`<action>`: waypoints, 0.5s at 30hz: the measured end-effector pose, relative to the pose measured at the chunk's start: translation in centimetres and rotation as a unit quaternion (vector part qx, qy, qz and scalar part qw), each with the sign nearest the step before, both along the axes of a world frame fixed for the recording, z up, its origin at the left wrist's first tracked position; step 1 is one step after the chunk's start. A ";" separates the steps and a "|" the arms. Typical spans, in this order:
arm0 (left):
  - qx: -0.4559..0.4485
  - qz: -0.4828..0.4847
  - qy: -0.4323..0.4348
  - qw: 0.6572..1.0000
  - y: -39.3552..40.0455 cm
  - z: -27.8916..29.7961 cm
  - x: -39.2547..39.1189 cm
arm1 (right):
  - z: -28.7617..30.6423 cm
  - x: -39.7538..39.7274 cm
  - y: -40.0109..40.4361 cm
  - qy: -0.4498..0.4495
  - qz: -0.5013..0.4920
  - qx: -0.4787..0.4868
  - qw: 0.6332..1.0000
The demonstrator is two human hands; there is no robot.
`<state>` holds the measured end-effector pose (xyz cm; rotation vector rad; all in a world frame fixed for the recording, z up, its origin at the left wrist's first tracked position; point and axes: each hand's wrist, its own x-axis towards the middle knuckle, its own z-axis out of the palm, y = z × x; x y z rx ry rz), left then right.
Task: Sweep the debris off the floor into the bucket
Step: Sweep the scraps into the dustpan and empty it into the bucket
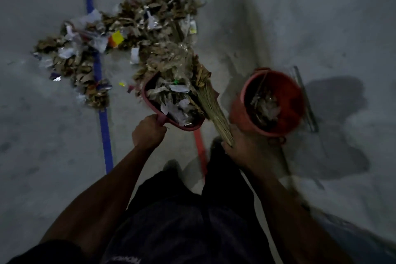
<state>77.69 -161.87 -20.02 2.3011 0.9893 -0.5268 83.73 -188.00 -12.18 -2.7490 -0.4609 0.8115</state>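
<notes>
A wide heap of debris (137, 28), dry leaves, paper scraps and plastic, covers the grey floor ahead. My left hand (148, 132) grips the handle of a red dustpan (194, 127) piled with leaves and paper, held above the floor. My right hand (241, 148) grips a bundle broom of thin sticks (211, 105), whose bristles lie over the dustpan's load. Just right of the dustpan stands a red bucket (293, 90) holding some scraps at its bottom.
A blue line (102, 118) and a red line (200, 143) run along the floor toward me. A thin metal strip (305, 96) lies right of the bucket. My legs and feet (171, 166) stand just behind the dustpan. Dark shadows fall at right.
</notes>
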 end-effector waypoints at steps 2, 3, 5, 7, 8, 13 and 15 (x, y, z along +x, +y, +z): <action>0.003 -0.032 -0.002 0.999 -2.7 0.4 2.0 | 0.5 0.1 -3.0 -0.029 -0.007 -0.009 1.000; 0.002 -0.047 -0.007 0.999 -4.2 0.5 3.2 | 0.5 0.4 -4.5 -0.040 -0.009 -0.015 0.999; -0.006 -0.072 -0.018 0.997 -7.5 0.3 5.9 | 0.0 1.1 -7.9 -0.036 -0.048 -0.006 0.998; -0.012 -0.102 -0.023 0.994 -11.1 -0.2 8.7 | -1.0 2.0 -11.3 -0.031 -0.099 0.000 0.995; -0.017 -0.115 -0.023 0.993 -12.9 -0.5 10.1 | -1.5 2.5 -13.1 -0.030 -0.123 0.006 0.992; -0.051 -0.162 -0.004 0.985 -21.3 -2.8 16.1 | -4.4 5.2 -20.6 0.011 -0.246 0.023 0.969; -0.054 -0.174 0.016 0.983 -24.1 -3.8 18.2 | -5.8 6.5 -23.0 0.037 -0.268 0.008 0.963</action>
